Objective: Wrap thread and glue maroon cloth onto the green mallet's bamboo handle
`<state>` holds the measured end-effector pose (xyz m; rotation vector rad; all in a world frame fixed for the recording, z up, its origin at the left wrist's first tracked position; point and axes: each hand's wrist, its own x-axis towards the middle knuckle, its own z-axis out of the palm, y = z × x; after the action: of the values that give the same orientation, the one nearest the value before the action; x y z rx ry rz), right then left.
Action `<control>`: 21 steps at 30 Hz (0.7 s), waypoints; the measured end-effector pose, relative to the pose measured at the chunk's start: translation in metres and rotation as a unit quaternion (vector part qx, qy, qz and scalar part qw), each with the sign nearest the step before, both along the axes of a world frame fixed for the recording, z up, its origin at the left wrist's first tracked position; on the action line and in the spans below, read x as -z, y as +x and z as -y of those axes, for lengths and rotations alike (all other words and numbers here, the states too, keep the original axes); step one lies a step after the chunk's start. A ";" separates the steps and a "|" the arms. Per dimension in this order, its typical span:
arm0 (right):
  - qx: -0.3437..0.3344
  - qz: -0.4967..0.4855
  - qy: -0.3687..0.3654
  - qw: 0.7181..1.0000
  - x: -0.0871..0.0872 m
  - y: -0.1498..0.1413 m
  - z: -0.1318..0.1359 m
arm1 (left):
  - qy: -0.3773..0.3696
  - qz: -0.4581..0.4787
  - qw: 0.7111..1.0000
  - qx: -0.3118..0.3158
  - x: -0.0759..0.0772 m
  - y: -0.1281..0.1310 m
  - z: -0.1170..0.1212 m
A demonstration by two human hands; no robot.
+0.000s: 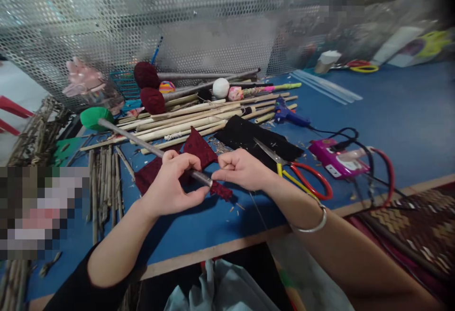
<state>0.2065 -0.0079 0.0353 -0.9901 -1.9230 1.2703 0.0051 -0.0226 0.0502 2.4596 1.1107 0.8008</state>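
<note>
My left hand (176, 178) is wrapped round a grey stick (137, 141) that slants up and left to a green padded head (95, 118). The near end of the stick pokes out past my left thumb. My right hand (243, 169) is closed in a pinch close to that end, its thumb at the tip; what it grips is hidden. Just under the tip lies a crumpled dark red scrap (221, 190). Behind my hands, pieces of dark red cloth (199, 147) rest on the blue table (209, 230).
Red-and-yellow scissors (309, 180) lie beside my right forearm, near black cloth (245, 131). Beyond are a blue glue gun (289, 113), a magenta power strip (337, 159) with cables, and a pile of pale sticks (185, 121). Brown twigs (103, 183) lie left. A perforated metal screen (213, 22) stands behind.
</note>
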 end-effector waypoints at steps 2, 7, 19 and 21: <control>0.018 0.011 0.039 0.999 0.001 -0.001 0.000 | -0.003 -0.003 1.000 0.005 0.000 0.000 0.000; 0.022 0.021 0.039 0.999 0.005 -0.003 0.000 | -0.013 -0.013 1.000 0.012 0.002 -0.002 -0.001; -0.023 -0.033 -0.056 0.998 0.016 -0.003 -0.005 | 0.016 -0.026 0.998 0.051 -0.004 -0.002 -0.007; -0.016 -0.042 -0.054 0.998 0.017 -0.005 -0.001 | 0.021 -0.028 0.998 0.050 -0.002 -0.002 -0.008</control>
<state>0.2016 -0.0065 0.0182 -0.9480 -1.8284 1.4244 0.0032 -0.0141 0.0523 2.5658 0.9891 0.7360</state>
